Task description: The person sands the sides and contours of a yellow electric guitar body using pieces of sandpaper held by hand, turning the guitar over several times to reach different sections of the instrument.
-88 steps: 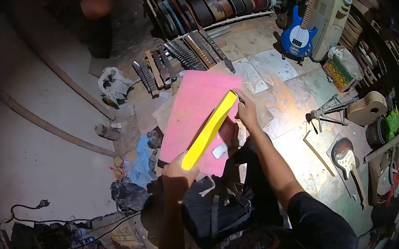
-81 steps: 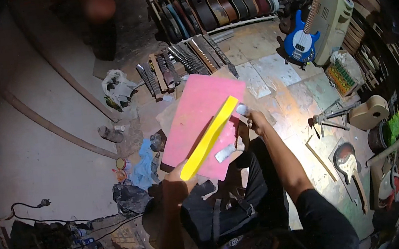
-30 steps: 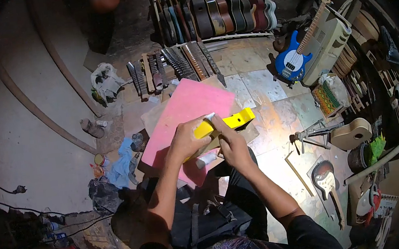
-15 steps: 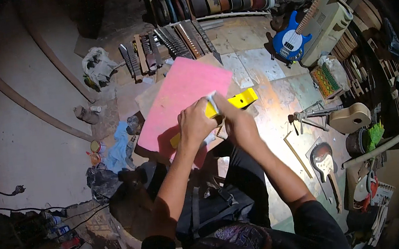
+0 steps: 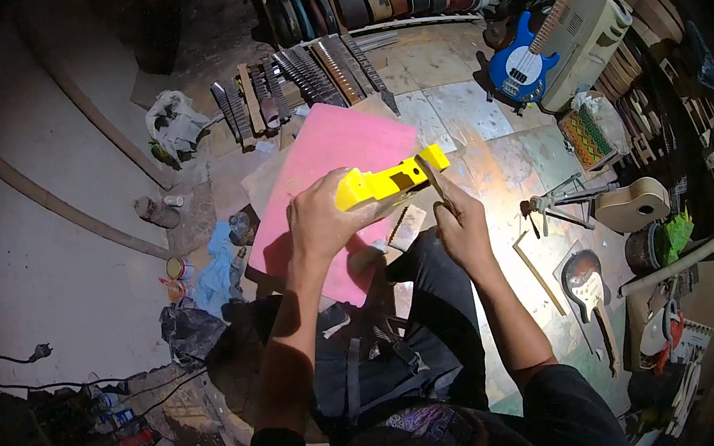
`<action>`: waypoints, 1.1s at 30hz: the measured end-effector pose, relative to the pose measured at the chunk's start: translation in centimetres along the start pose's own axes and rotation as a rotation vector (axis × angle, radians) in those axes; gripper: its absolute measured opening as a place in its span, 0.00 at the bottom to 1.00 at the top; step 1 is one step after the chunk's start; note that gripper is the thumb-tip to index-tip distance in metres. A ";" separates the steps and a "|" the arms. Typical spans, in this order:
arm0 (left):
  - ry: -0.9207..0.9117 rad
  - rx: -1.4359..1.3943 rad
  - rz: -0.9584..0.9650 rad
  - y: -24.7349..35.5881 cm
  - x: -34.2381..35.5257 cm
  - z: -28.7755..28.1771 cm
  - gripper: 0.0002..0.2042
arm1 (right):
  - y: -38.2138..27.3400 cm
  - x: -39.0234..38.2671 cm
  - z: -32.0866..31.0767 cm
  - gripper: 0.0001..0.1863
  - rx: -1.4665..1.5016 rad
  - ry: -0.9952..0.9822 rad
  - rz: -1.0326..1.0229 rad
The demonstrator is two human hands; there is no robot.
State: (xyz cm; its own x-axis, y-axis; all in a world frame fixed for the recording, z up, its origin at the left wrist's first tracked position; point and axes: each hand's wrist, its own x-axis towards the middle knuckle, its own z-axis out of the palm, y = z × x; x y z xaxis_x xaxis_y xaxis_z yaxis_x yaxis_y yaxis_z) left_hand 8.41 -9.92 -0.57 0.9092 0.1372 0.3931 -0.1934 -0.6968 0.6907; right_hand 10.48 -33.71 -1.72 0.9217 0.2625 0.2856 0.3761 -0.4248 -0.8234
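Cluttered workshop floor [image 5: 490,165] spreads below, guitar necks [image 5: 299,81] lined near its far edge. Left hand [image 5: 322,222] grips a yellow guitar-shaped piece [image 5: 388,182] above a pink board [image 5: 333,160]; right hand [image 5: 462,225] closes around a thin tool [image 5: 437,180] against it.

Left hand [image 5: 322,222] gripping yellow guitar neck [image 5: 388,182], right hand [image 5: 462,228] beside, pink sheet [image 5: 340,142] beneath

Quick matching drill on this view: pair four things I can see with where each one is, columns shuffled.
1 yellow guitar-neck-shaped piece
2 pink flat board
3 blue electric bass guitar
4 row of dark fretted guitar necks

A leaning at upper right
B in the left hand
C lying on the floor beyond the board
D under the yellow piece

1-B, 2-D, 3-A, 4-C
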 end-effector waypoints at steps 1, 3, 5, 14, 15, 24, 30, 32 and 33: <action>-0.015 0.025 -0.012 -0.4 0.1 0.0 0.26 | 0.1 -0.1 0.3 0.38 -0.013 0.042 -0.143; -0.048 0.074 -0.034 -1.1 0.1 0.2 0.26 | -0.6 -0.4 0.9 0.38 -0.002 -0.030 -0.071; -0.012 0.089 -0.058 -2.4 -0.5 -0.1 0.24 | -3.1 -0.2 2.5 0.38 0.002 -0.107 -0.085; -0.033 0.124 -0.077 -2.4 -2.6 0.7 0.17 | -4.5 1.8 7.4 0.37 -0.229 -0.160 -0.184; 0.006 0.078 -0.045 -2.5 -2.6 0.7 0.17 | -5.1 1.2 7.2 0.37 -0.248 -0.184 -0.160; -0.029 0.102 -0.087 -3.0 -2.0 0.2 0.20 | -5.1 -0.3 7.5 0.38 -0.363 -0.157 -0.225; -0.007 0.152 -0.045 -2.5 -1.6 0.7 0.18 | -3.9 1.9 7.6 0.39 -0.339 -0.062 -0.310; -0.072 0.146 -0.050 -2.4 -1.9 0.0 0.16 | -4.6 0.2 7.9 0.39 -0.386 -0.101 -0.238; -0.032 0.101 -0.033 -2.9 -1.8 0.8 0.16 | -5.2 -0.6 7.6 0.39 -0.417 -0.115 -0.205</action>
State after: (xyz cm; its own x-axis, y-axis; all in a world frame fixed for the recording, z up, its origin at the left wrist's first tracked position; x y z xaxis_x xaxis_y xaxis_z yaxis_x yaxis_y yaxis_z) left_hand 7.64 -8.68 -3.71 0.9263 0.1398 0.3499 -0.1262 -0.7599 0.6376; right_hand 7.29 -25.06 -1.34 0.8167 0.4618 0.3461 0.5771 -0.6594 -0.4819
